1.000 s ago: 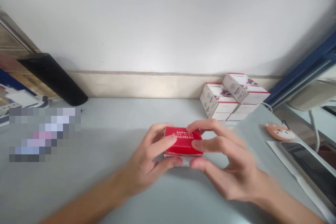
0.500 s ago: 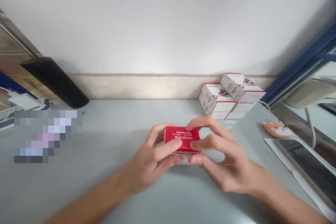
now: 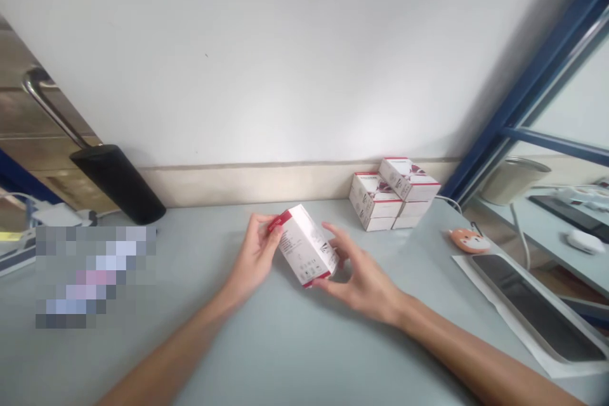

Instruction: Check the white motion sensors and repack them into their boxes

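Observation:
A small white carton [image 3: 301, 247] with red ends and printed sides is held tilted above the table, one end toward my right hand. My left hand [image 3: 255, 255] pinches its upper left end, thumb on the red band and fingers partly hidden behind. Around the lower right end curves my right hand [image 3: 365, 280]. Its thumb rests at the bottom red edge and other fingers lie at the right side, while the index finger stands off the carton.
Similar cartons [image 3: 396, 193] are stacked against the wall at the back right. A black post base [image 3: 118, 184] stands at the left, near a pixelated patch. On the right lie an orange animal-faced case [image 3: 470, 241] and a phone [image 3: 537, 307] on white paper.
The carton has been turned from its red end facing up to a printed white side showing. My right hand has shifted to its lower right end. The camera view has moved.

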Motion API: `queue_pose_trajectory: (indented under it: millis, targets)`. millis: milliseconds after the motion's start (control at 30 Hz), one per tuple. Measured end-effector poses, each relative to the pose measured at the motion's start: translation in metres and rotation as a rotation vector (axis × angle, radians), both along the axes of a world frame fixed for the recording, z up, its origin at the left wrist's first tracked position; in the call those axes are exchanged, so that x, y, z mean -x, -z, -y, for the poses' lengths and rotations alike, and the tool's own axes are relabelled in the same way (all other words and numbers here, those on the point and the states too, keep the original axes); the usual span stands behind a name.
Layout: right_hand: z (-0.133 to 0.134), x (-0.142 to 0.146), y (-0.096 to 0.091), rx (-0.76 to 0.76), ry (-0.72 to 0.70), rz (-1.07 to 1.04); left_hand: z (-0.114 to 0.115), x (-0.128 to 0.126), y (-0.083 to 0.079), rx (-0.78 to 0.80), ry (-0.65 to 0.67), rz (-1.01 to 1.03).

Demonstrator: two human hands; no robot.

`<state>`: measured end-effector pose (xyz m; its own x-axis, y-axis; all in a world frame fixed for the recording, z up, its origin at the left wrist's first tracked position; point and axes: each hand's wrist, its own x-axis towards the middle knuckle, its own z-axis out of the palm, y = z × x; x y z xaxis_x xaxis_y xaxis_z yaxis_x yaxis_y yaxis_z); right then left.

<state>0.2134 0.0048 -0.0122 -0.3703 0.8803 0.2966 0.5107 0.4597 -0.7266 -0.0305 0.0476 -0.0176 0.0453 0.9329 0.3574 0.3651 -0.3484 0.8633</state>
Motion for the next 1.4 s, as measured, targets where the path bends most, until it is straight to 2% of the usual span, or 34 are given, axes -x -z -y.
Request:
queue_pose_trajectory:
  millis: [67, 133, 200, 267, 333, 433, 533, 633, 833, 967, 1067, 1133, 1200, 1267, 1333, 1400]
  targets:
    - [-0.002, 0.005, 0.004, -0.182, 0.106, 0.058, -0.013, 0.013, 0.005, -0.050, -0.002, -0.089]
    - [-0.005, 0.011, 0.007, -0.386, 0.145, 0.173, -0.023, 0.023, 0.010, -0.068, -0.014, -0.180]
    - [-0.010, 0.022, 0.009, -0.527, 0.120, 0.312, -0.029, 0.031, 0.015, -0.071, -0.068, -0.273]
    - [-0.017, 0.039, 0.009, -0.583, 0.078, 0.428, -0.032, 0.037, 0.018, -0.063, -0.140, -0.355]
    - [-0.028, 0.063, 0.006, -0.557, 0.053, 0.487, -0.033, 0.042, 0.020, -0.047, -0.200, -0.426]
    - [-0.053, 0.101, 0.002, -0.395, 0.023, 0.468, -0.034, 0.049, 0.020, -0.026, -0.262, -0.523]
    - [-0.080, 0.127, 0.001, -0.330, 0.036, 0.439, -0.034, 0.056, 0.020, -0.014, -0.300, -0.611]
    - [-0.095, 0.138, 0.006, -0.312, 0.039, 0.400, -0.034, 0.058, 0.023, -0.007, -0.306, -0.672]
    - [-0.102, 0.138, 0.008, -0.260, 0.014, 0.347, -0.038, 0.052, 0.025, -0.056, -0.250, -0.694]
    - [-0.096, 0.117, -0.004, -0.244, -0.028, 0.334, -0.035, 0.051, 0.012, -0.127, -0.172, -0.697]
    - [-0.079, 0.072, -0.013, -0.278, 0.012, 0.320, -0.028, 0.047, 0.003, -0.168, -0.110, -0.728]
    - [-0.066, 0.031, -0.016, -0.338, 0.097, 0.326, -0.025, 0.044, 0.000, -0.174, -0.086, -0.752]
    - [-0.058, -0.012, -0.016, -0.513, 0.290, 0.398, -0.025, 0.042, 0.000, -0.170, -0.092, -0.764]
    - [-0.056, -0.049, -0.014, -0.606, 0.469, 0.483, -0.027, 0.041, 0.002, -0.164, -0.125, -0.766]
    - [-0.058, -0.072, -0.011, -0.634, 0.514, 0.541, -0.029, 0.041, 0.004, -0.157, -0.157, -0.768]
    - [-0.061, -0.083, -0.008, -0.631, 0.507, 0.546, -0.029, 0.039, 0.005, -0.159, -0.178, -0.773]
